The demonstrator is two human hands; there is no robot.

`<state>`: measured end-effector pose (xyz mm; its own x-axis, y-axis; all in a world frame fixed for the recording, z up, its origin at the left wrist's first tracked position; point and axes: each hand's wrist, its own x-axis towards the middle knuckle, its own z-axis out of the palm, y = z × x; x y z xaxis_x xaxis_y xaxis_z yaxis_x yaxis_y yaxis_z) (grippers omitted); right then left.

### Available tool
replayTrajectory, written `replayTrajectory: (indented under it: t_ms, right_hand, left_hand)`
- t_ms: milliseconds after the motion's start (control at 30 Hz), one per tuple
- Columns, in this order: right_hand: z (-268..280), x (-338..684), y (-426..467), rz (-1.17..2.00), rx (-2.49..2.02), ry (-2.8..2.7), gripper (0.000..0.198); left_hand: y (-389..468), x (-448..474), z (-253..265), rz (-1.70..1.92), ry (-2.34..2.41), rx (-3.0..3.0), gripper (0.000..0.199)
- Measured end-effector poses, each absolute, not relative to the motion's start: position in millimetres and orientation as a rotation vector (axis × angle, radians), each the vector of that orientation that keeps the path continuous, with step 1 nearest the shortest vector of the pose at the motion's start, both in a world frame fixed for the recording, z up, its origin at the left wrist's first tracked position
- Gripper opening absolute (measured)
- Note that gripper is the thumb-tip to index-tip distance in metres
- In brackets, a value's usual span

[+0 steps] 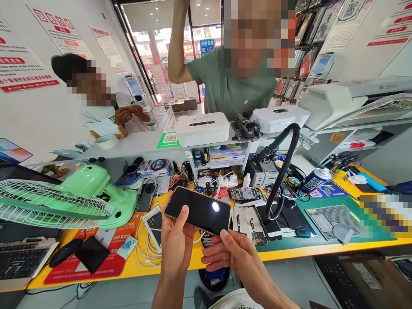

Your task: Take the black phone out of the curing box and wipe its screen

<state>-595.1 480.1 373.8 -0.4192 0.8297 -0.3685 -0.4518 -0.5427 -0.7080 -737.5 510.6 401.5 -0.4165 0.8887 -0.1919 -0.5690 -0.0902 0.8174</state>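
Note:
A smartphone [196, 210] with a dark screen is held sideways over the front edge of the yellow workbench [135, 271]. A bright light reflects near the screen's right end. My left hand [178, 234] grips the phone's left end, thumb lying across the glass. At the lower right corner, my right hand [230, 253] pinches the phone between thumb and fingers. Behind it lie opened phone parts [246, 195] and a green work mat [296, 242]. To the left are a white phone [154, 225] and a dark phone with several lenses [147, 195].
A green fan [90, 189] stands at left, above a keyboard [27, 257] and black mouse [66, 252]. A black flexible tube [273, 189] arches over the mat near a spray can [313, 182]. Two people stand beyond the counter [135, 146], one in a green shirt [231, 86].

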Motion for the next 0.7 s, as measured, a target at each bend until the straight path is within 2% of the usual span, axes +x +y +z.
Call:
replayTrajectory:
  t_ms: [133, 300, 467, 600, 700]
  right_hand:
    - [373.1, -597.3, 487.4, 1.994, -0.944, -0.65, 0.055]
    - [382.3, -600.7, 521.3, 2.033, -0.85, -0.693, 0.064]
    - [432.6, -600.6, 589.6, 1.816, -0.804, -0.847, 0.038]
    - [477.0, -599.3, 650.8, 1.775, -0.78, -0.968, 0.009]
    - [498.9, -597.8, 687.8, 1.785, -0.831, -0.998, 0.004]
  left_hand:
    - [513.2, -739.3, 401.2, 1.749, 1.061, 0.445, 0.063]
    - [536.1, -743.0, 415.7, 1.769, 1.022, 0.443, 0.059]
    - [595.8, -740.1, 447.2, 1.885, 0.821, 0.579, 0.064]
    - [652.6, -742.9, 476.9, 1.89, 0.63, 0.632, 0.042]
    - [683.3, -752.6, 496.2, 1.809, 0.546, 0.567, 0.02]
